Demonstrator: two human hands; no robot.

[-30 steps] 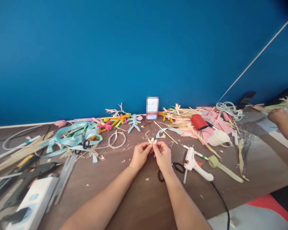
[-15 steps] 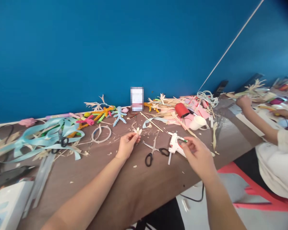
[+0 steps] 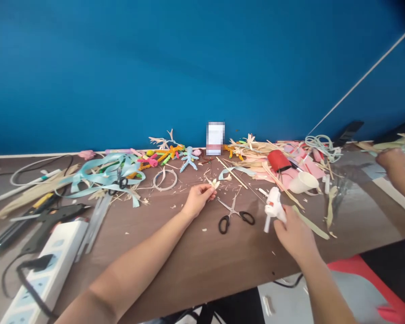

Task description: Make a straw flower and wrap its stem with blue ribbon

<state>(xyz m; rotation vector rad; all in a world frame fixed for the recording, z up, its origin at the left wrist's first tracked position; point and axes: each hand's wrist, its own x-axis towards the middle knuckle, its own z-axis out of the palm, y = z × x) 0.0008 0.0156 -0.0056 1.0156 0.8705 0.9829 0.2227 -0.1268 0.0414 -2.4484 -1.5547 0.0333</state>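
Note:
My left hand [image 3: 200,199] pinches a small pale husk flower [image 3: 215,184] between thumb and fingertips, just above the table. My right hand [image 3: 296,231] is wrapped round the handle of a white hot glue gun [image 3: 274,203], with the nozzle towards the back left. Part of the handle is hidden by my fingers. Between my hands lie scissors [image 3: 233,211] with black handles, blades spread. A long light green husk strip [image 3: 312,223] rests just beyond my right hand.
Light blue ribbon [image 3: 84,173], a dark glue gun [image 3: 49,225] and a white power strip [image 3: 42,281] lie on the left. Towards the back right are a red spool [image 3: 278,160], a white paper cup [image 3: 303,182] and husks. Another person's hand [image 3: 393,159] is at far right.
My right hand has closed round the white glue gun, having been beside it with loosely curled fingers. My left hand keeps the flower. The view has swung left, showing more of the power strip.

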